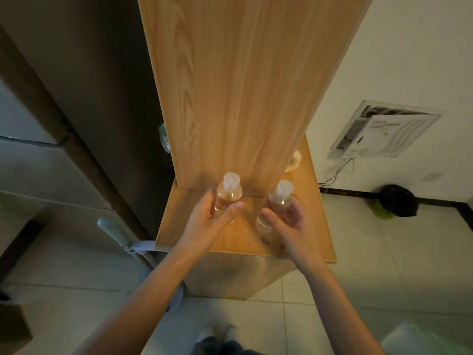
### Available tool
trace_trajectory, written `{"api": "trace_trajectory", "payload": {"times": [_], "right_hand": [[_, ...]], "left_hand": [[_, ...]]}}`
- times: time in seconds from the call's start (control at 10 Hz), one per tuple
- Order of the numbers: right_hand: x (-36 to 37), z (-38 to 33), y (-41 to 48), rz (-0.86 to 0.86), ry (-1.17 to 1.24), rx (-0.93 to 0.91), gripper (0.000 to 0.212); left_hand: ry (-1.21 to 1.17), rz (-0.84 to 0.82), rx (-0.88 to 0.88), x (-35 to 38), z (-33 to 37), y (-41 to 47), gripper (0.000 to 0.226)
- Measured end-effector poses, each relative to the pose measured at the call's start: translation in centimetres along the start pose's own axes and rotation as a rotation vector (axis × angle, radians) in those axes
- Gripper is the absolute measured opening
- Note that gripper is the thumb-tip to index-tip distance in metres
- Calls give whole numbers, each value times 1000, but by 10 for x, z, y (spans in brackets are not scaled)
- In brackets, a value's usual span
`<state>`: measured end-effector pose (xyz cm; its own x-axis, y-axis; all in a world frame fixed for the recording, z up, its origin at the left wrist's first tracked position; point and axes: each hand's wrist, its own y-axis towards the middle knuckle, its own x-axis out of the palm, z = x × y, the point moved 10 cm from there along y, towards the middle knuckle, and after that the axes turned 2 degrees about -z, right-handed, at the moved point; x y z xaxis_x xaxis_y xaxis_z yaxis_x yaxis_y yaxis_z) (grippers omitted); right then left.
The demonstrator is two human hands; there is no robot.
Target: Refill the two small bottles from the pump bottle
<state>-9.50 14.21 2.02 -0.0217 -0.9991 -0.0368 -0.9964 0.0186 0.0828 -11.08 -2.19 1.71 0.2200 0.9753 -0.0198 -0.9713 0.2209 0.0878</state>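
A single wide-angle view from a head-worn camera looks steeply forward and down, close over a light wooden shelf ledge (230, 242) at arm's reach. Both bare forearms enter from the bottom edge, with pale floor tiles (358, 252) below.

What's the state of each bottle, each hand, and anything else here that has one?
Left small bottle: capped, upright, held by the left hand.
Right small bottle: capped, tilted, held by the right hand.
Wooden shelf: both bottles over it.
Wall panel: cover hanging loose, wires trailing below.
Pump bottle: not in view.
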Motion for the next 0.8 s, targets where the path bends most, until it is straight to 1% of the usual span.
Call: {"api": "trace_trajectory", "payload": {"times": [0.1, 0.2, 0.3, 0.4, 0.6, 0.7, 0.8], "right_hand": [[-1, 8, 5, 10, -23, -4, 28], [0, 10, 6, -9, -44, -18, 26], [1, 10, 7, -35, -51, -27, 26], [-1, 15, 5, -39, -63, -22, 33], [-3, 20, 4, -45, -84, -22, 39], [-3, 23, 4, -74, -93, -18, 54], [-6, 22, -4, -95, -91, 17, 74]], "left_hand": [[3, -12, -15, 3, -13, 7, 29], [3, -19, -25, 5, -20, 11, 33], [3, -16, -17, 5, -22, 13, 32], [3, -29, -14, 6, -25, 13, 34], [-17, -37, -29, 7, -28, 11, 39], [1, -38, -42, 5, -29, 13, 44], [51, 24, -85, -7, -34, 5, 62]]}}
